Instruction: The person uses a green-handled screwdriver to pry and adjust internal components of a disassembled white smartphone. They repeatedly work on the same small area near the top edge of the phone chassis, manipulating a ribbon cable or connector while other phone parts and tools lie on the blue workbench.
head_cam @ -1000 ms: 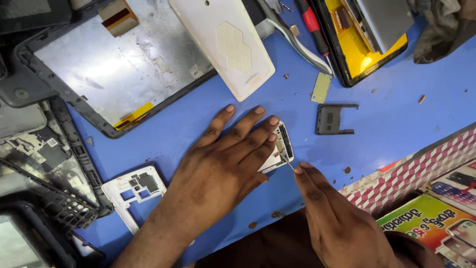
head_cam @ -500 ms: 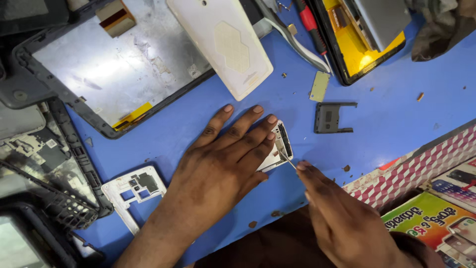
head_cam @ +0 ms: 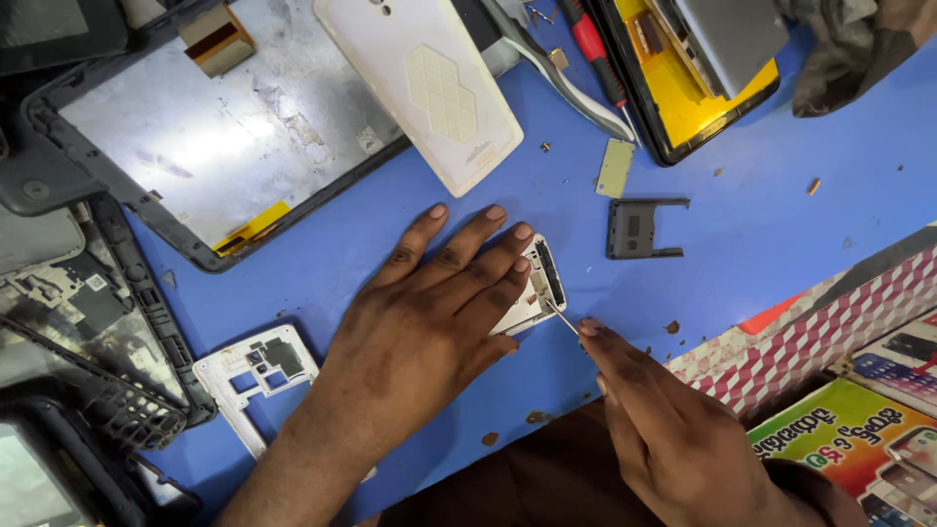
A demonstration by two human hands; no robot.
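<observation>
Phone frame (head_cam: 535, 288), small and white with a dark inner edge, lies flat on the blue table (head_cam: 761, 215), near its front edge, and it's pinned there under the left hand (head_cam: 429, 312). That hand is spread wide, palm down, fingers (head_cam: 488, 256) fanned out across the frame so only its right end peeks out past the fingertips. Right hand (head_cam: 664, 429) comes in from the lower right, fingers pinched tight on a thin metal tool (head_cam: 561, 317), its tip touching the frame's exposed end.

Just beyond the frame sits a small dark bracket (head_cam: 639, 229), and a little further up a pale green card (head_cam: 615, 168). Above the left hand rests a white back cover (head_cam: 420, 83), face down, overlapping a big grey tablet shell (head_cam: 205, 146) to its left. A red-handled screwdriver (head_cam: 590, 49) and an opened device with a yellow interior (head_cam: 683, 88) lie at the top. Lower left, a white mid-frame (head_cam: 259, 371) sits beside the left forearm, near a dark stripped housing (head_cam: 78, 322). Checked and colourful printed boxes (head_cam: 839, 410) edge the table at the right.
</observation>
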